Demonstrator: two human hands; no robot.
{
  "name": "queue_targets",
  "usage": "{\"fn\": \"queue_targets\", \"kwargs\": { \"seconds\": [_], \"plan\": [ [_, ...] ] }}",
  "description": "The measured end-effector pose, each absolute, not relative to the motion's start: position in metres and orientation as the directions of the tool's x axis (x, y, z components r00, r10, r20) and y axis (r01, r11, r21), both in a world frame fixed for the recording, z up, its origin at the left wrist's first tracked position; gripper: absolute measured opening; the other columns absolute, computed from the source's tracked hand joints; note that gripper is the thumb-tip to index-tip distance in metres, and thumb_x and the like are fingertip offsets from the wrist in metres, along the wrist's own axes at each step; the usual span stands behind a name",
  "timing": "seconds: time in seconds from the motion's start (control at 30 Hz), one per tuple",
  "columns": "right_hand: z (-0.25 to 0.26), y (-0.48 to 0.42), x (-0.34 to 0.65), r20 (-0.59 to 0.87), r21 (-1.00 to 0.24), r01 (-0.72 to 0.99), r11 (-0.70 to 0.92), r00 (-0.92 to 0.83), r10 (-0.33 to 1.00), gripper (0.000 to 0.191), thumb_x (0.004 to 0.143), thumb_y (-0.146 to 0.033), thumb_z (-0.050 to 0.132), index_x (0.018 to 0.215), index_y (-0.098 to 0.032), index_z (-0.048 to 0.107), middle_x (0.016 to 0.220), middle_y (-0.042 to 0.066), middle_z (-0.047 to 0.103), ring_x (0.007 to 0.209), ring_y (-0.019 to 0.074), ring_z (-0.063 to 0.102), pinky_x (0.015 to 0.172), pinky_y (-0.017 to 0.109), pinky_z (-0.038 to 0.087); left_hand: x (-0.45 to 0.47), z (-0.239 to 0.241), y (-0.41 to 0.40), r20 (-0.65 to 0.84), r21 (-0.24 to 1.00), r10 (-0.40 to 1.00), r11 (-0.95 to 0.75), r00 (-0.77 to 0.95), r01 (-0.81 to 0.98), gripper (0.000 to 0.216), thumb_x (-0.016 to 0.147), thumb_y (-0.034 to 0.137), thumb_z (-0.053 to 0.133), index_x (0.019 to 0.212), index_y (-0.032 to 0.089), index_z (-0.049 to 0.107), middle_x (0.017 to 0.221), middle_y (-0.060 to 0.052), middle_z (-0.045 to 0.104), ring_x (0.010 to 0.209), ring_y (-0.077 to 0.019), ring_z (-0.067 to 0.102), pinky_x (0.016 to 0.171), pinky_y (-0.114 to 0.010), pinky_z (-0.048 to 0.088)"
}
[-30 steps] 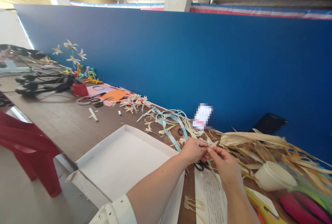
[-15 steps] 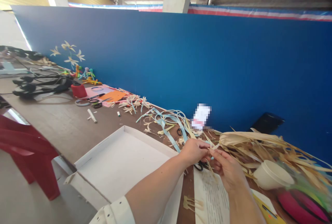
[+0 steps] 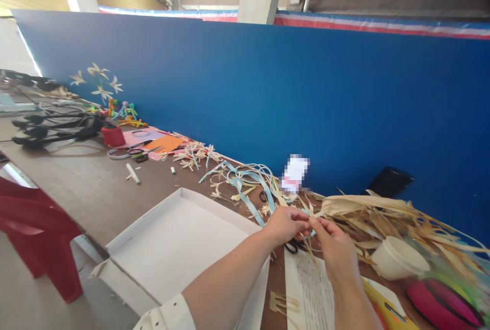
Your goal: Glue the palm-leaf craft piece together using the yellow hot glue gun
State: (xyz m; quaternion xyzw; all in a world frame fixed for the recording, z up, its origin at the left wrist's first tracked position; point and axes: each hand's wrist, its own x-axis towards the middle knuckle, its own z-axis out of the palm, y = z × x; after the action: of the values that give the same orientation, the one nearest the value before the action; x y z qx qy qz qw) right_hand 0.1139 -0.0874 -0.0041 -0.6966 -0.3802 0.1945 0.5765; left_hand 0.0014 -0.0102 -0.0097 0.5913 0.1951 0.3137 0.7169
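My left hand [image 3: 285, 225] and my right hand [image 3: 335, 240] meet fingertip to fingertip above the table, both closed in a pinch. Between them is a small pale husk flower [image 3: 311, 208], with petal-like strips showing over the fingers; its lower part is mostly hidden. A bit of light blue shows near the right fingers. Black-handled scissors [image 3: 291, 246] lie just below the left hand, partly covered. Under the right hand is a printed paper sheet [image 3: 308, 284]. Light blue ribbon strips [image 3: 245, 195] lie tangled beyond the left hand.
A white box lid [image 3: 164, 253] lies left of my forearm. Dried husks [image 3: 386, 212] and a cream cup [image 3: 400, 257] are at right, with a yellow cutter [image 3: 390, 304] nearer. A blue partition [image 3: 229, 80] stands behind the table; a red chair [image 3: 42, 238] is at left.
The view has shifted slightly. Both hands stay together at nearly the same place, the right fingers pressed a little closer to the left ones over the husk flower.
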Motion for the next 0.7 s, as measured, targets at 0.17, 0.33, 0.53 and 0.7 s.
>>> {"fn": "queue_targets", "kwargs": {
  "seconds": [0.17, 0.33, 0.53, 0.7],
  "plan": [
    [0.0, -0.088, 0.112, 0.243, -0.89, 0.448, -0.083, 0.623, 0.744, 0.041, 0.071, -0.055, 0.06, 0.086, -0.017, 0.066, 0.071, 0.003, 0.066, 0.065, 0.02, 0.057, 0.063, 0.029, 0.042, 0.002, -0.009, -0.012, 0.075, 0.957, 0.703, 0.149, 0.707, -0.249, 0.023, 0.067, 0.022, 0.064, 0.087, 0.011, 0.069, 0.065, -0.001, 0.059, 0.056, -0.0077, 0.052, 0.059, -0.022, 0.046],
    [0.001, -0.088, 0.108, 0.3, -0.87, 0.487, -0.072, 0.641, 0.706, 0.038, 0.069, -0.053, 0.062, 0.079, -0.016, 0.065, 0.067, 0.004, 0.065, 0.062, 0.0201, 0.056, 0.06, 0.028, 0.041, 0.001, -0.007, -0.015, 0.055, 0.969, 0.724, 0.127, 0.687, -0.211, 0.022, 0.067, 0.021, 0.063, 0.086, 0.011, 0.069, 0.065, -0.001, 0.06, 0.054, -0.0071, 0.053, 0.056, -0.02, 0.045],
    [-0.006, -0.086, 0.109, 0.248, -0.928, 0.37, -0.04, 0.695, 0.675, 0.041, 0.067, -0.053, 0.066, 0.084, -0.016, 0.067, 0.069, 0.002, 0.065, 0.064, 0.0185, 0.055, 0.059, 0.027, 0.04, 0.003, -0.009, -0.014, 0.064, 0.957, 0.733, 0.146, 0.677, -0.25, 0.02, 0.069, 0.018, 0.062, 0.086, 0.01, 0.069, 0.063, -0.001, 0.061, 0.054, -0.0078, 0.054, 0.056, -0.02, 0.047],
    [-0.01, -0.084, 0.11, 0.202, -0.961, 0.277, 0.006, 0.685, 0.7, 0.041, 0.066, -0.051, 0.069, 0.088, -0.017, 0.067, 0.073, 0.0, 0.065, 0.063, 0.0163, 0.054, 0.055, 0.025, 0.039, 0.004, -0.007, -0.015, 0.021, 0.949, 0.754, 0.191, 0.656, -0.25, 0.015, 0.07, 0.017, 0.062, 0.082, 0.011, 0.068, 0.061, -0.001, 0.06, 0.052, -0.0079, 0.053, 0.054, -0.021, 0.046]
  ]
}}
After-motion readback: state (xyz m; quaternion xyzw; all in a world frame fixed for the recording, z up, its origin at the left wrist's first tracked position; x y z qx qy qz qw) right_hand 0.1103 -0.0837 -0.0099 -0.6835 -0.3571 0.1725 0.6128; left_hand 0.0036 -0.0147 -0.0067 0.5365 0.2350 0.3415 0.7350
